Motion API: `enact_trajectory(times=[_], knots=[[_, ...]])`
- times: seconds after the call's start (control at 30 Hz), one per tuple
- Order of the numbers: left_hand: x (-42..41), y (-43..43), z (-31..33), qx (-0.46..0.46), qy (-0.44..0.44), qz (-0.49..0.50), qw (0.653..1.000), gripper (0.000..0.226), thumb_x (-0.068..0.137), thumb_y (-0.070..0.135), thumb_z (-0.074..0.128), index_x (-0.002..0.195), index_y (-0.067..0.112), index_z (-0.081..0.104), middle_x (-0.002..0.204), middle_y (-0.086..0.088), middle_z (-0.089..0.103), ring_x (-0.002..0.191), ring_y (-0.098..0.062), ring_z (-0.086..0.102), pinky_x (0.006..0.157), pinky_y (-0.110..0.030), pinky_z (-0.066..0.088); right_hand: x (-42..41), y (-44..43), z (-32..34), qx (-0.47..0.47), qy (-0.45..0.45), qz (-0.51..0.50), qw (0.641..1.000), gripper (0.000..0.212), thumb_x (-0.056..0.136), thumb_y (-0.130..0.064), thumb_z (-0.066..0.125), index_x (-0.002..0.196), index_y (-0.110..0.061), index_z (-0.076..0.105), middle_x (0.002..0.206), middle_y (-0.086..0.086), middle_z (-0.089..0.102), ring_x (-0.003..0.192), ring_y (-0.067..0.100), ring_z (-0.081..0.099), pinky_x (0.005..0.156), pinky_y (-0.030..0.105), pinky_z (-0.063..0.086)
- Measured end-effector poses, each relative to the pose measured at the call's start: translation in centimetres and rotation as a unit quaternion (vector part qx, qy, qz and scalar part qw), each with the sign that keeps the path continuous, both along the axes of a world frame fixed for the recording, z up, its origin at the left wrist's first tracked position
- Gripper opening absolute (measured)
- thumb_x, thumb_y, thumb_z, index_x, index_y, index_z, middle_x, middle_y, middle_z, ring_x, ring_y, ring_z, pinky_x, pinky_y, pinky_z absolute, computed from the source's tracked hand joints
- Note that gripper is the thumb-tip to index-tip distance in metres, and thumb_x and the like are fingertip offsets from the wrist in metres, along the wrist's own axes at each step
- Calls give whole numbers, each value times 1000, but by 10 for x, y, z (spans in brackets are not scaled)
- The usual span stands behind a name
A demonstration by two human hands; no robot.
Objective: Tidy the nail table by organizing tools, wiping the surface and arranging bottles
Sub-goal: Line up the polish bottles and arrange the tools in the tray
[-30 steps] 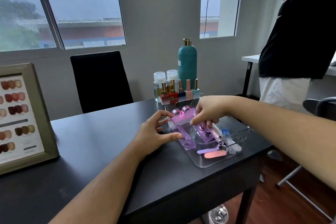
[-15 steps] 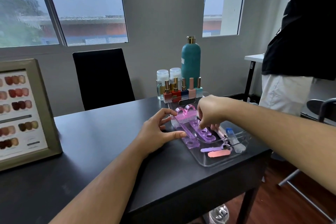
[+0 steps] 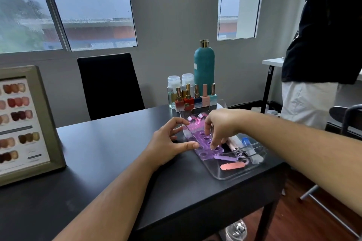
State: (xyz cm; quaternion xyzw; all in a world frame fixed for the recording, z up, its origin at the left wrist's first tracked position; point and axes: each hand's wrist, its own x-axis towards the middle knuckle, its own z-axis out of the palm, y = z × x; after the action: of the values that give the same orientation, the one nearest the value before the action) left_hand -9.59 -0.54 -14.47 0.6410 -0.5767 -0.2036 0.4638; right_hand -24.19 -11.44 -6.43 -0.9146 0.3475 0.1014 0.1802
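Head view. Noted at right front corner of black table (image 3: 117, 172): clear tray (image 3: 231, 177) holding pink file (image 3: 232, 166) and purple separators (image 3: 203, 155). Left hand (image 3: 166, 146) spread, thumb tip against tray's left edge, gripping nothing. Right hand (image 3: 221, 125) inside tray, fingertips curled down, pinching upper separator. Pink brush (image 3: 194, 123) at tray's far end. Just beyond: row of polish bottles (image 3: 195, 100), teal bottle (image 3: 204, 68) behind.

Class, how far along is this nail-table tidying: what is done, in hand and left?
Done: the polish bottles stand in a row at the back, and a file and other tools lie in the tray. In hand: the right hand pinches a purple separator low in the tray while the left hand touches the tray's side. Left: wiping the table; no cloth is in view.
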Motion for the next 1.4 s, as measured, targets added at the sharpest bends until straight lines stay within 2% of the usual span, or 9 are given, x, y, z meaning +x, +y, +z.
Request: enact_trajectory(times=[0.1, 0.23, 0.4, 0.6, 0.67, 0.73, 0.83, 1.03, 1.4], knots=[[0, 0, 0, -1, 0, 0, 1000, 62, 47, 64, 76, 101, 48, 52, 126, 18, 52, 126, -9, 47, 105, -30, 41, -2, -2, 5, 2, -13, 1, 1000, 35, 78, -17, 76, 108, -6, 64, 92, 5, 69, 62, 7, 62, 52, 16, 48], [0, 0, 0, 1, 6, -1, 1000, 61, 46, 64, 77, 100, 48, 53, 127, 17, 52, 126, -8, 47, 104, -30, 41, -14, -13, 20, -55, -79, -45, 994, 24, 81, -19, 74, 96, -2, 66, 76, 5, 68, 56, 7, 64, 47, 13, 51], [0, 1, 0, 3, 9, 0, 1000, 60, 48, 61, 78, 101, 47, 53, 128, 16, 52, 127, -10, 47, 105, -30, 41, -21, -12, 5, -118, 6, -69, 991, 33, 79, -34, 75, 67, -8, 59, 58, 1, 61, 48, 9, 60, 42, 17, 44], [-3, 2, 2, 6, 12, 4, 1000, 63, 49, 58, 77, 104, 42, 53, 135, 9, 51, 129, -13, 46, 107, -35, 40, -19, -8, -1, -144, 43, -66, 986, 36, 76, -25, 75, 56, -11, 49, 53, 0, 54, 45, 10, 51, 35, 17, 32], [-4, 3, 3, 7, 13, 3, 1000, 64, 48, 59, 77, 104, 41, 53, 136, 8, 51, 129, -14, 46, 108, -38, 40, -21, -7, 3, -138, 53, -62, 987, 31, 76, -24, 75, 61, -10, 51, 59, 2, 57, 46, 11, 52, 35, 18, 32], [-4, 3, 3, 10, 14, 3, 1000, 64, 47, 59, 77, 104, 41, 53, 137, 7, 50, 129, -14, 46, 108, -39, 40, -25, -5, 10, -108, 53, -64, 991, 22, 77, -22, 74, 86, -6, 62, 79, 6, 67, 51, 12, 60, 39, 17, 38], [-3, 2, 3, 12, 17, 2, 1000, 62, 48, 57, 77, 103, 42, 53, 136, 8, 50, 129, -14, 46, 108, -39, 40, -29, -1, 17, -62, 65, -55, 994, 40, 77, -19, 74, 111, -2, 61, 79, 4, 67, 54, 11, 64, 42, 16, 45], [-3, 2, 3, 12, 17, 2, 1000, 61, 47, 59, 77, 101, 44, 53, 135, 9, 51, 129, -14, 46, 108, -38, 40, -25, 1, 10, -29, 42, -64, 997, 39, 81, -18, 73, 111, 4, 59, 74, 7, 65, 65, 20, 66, 50, 19, 52], [-1, 1, 1, 14, 12, 0, 1000, 60, 48, 59, 78, 101, 46, 53, 135, 10, 50, 129, -13, 46, 107, -36, 40, -28, -2, 10, -22, 51, -97, 994, 41, 83, -22, 73, 110, 6, 60, 77, 10, 66, 56, 16, 62, 53, 20, 52]])
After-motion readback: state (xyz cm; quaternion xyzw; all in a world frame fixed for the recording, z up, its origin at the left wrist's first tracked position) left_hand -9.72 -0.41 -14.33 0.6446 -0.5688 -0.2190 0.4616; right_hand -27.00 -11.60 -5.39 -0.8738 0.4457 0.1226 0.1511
